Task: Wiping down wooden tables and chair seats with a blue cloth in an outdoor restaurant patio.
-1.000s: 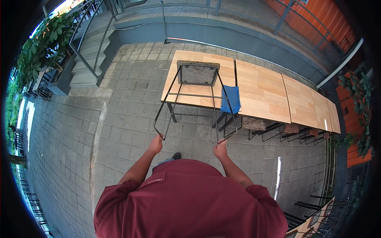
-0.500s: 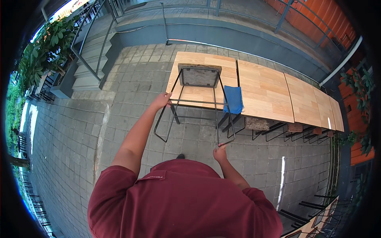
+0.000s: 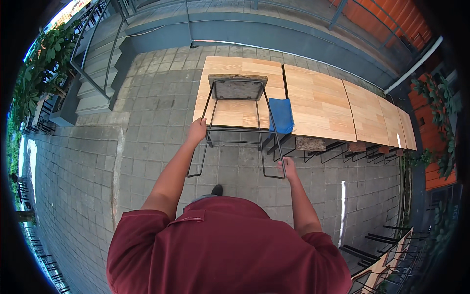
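A stool (image 3: 240, 90) with a worn wooden seat and thin black metal legs is tilted over the near end of a light wooden table (image 3: 235, 65). Its seat underside faces me, and its legs stretch toward me past the table edge. My left hand (image 3: 198, 129) is closed around the frame on the left side. Beside the lower right leg is my right hand (image 3: 290, 169), fingers apart and slightly blurred; whether it touches the metal is hard to tell. To the right of the stool, a blue cloth (image 3: 281, 115) hangs over the table's near edge.
More tabletops (image 3: 318, 100) continue in a row to the right, with stools (image 3: 310, 144) tucked underneath. Steps with a metal railing (image 3: 90, 81) rise at the far left, beside a leafy plant (image 3: 46, 56). Another table with black legs (image 3: 387, 264) lies at the lower right.
My right hand has come off the stool's lower right leg end, moving up and outward with its fingers opening. The left hand keeps its hold. The stool's legs have shifted slightly.
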`<state>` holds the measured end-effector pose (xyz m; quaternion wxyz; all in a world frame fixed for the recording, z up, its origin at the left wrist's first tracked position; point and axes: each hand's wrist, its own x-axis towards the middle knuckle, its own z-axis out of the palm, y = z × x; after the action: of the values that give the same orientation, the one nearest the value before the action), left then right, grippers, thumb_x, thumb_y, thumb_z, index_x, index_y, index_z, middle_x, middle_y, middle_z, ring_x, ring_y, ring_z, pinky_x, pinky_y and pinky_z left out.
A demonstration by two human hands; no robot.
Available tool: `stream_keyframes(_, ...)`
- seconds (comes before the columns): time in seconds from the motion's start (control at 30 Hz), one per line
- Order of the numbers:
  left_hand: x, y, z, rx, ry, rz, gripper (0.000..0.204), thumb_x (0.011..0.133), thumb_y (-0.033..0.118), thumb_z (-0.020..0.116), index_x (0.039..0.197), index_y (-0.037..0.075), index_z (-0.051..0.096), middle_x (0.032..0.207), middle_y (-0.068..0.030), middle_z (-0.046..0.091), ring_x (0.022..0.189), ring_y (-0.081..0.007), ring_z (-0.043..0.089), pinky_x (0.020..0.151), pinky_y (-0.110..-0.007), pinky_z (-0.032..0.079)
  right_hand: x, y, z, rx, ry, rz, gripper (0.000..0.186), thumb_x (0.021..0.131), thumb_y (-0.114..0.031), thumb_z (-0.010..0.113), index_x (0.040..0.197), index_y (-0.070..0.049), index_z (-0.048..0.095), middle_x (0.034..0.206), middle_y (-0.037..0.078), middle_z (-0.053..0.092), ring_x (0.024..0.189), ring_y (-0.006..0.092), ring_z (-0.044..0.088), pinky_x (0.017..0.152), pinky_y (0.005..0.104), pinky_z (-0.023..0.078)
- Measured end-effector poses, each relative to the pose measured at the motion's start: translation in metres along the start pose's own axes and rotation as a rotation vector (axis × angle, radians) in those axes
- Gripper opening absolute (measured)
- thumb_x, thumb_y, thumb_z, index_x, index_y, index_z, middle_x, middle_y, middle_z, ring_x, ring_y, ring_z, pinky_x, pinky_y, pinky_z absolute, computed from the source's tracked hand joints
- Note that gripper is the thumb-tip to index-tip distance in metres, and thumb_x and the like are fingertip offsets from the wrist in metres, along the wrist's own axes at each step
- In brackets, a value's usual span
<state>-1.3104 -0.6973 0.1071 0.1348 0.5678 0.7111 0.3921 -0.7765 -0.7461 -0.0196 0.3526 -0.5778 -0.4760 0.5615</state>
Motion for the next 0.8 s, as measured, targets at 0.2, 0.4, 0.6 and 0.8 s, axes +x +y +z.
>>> stream_keyframes(0.2,-0.069,0.003,-0.004,-0.083,-0.066,-0.203,0.047,0.115,0.04,0.048,0.095,0.001,0.064,0.079,-0.025,0.067,0.064,-0.0435,0.068,0.063,-0.054,0.054,0.097,-0.237,0.072,-0.143,0.093,-0.012,0.041,0.114,-0.037,0.046,0.139,-0.008,0.063,0.122,0.011,0.076,0.104,0.0226,0.077,0.08,0.0398,0.061)
stream_keyframes(0.4,-0.103,0.046,-0.023,-0.375,-0.212,-0.559,0.039,0.115,0.035,0.05,0.1,0.001,0.064,0.084,-0.0258,0.069,0.085,-0.0488,0.07,0.074,-0.055,0.054,0.165,-0.31,0.146,-0.248,0.142,0.076,0.049,0.102,-0.045,0.063,0.102,0.003,0.071,0.087,0.015,0.076,0.074,0.0253,0.074,0.064,0.0408,0.058)
stream_keyframes(0.6,-0.131,-0.023,-0.015,-0.484,-0.257,-0.268,0.037,0.114,0.033,0.055,0.099,-0.001,0.062,0.081,-0.0139,0.069,0.079,-0.0229,0.072,0.074,-0.041,0.056,0.142,-0.265,0.148,-0.376,0.334,-0.358,0.045,0.093,-0.034,0.073,0.07,0.002,0.064,0.059,0.009,0.062,0.057,0.0185,0.061,0.057,0.0402,0.046)
stream_keyframes(0.8,-0.211,-0.079,-0.06,-0.609,-0.556,-0.306,0.046,0.116,0.044,0.049,0.111,0.004,0.069,0.116,-0.0126,0.075,0.102,-0.0232,0.072,0.092,-0.039,0.056,-0.003,-0.259,0.181,0.234,-0.108,-0.341,0.022,0.102,-0.012,0.059,0.08,-0.009,0.054,0.062,-0.007,0.042,0.049,0.0043,0.036,0.045,0.0282,0.024)
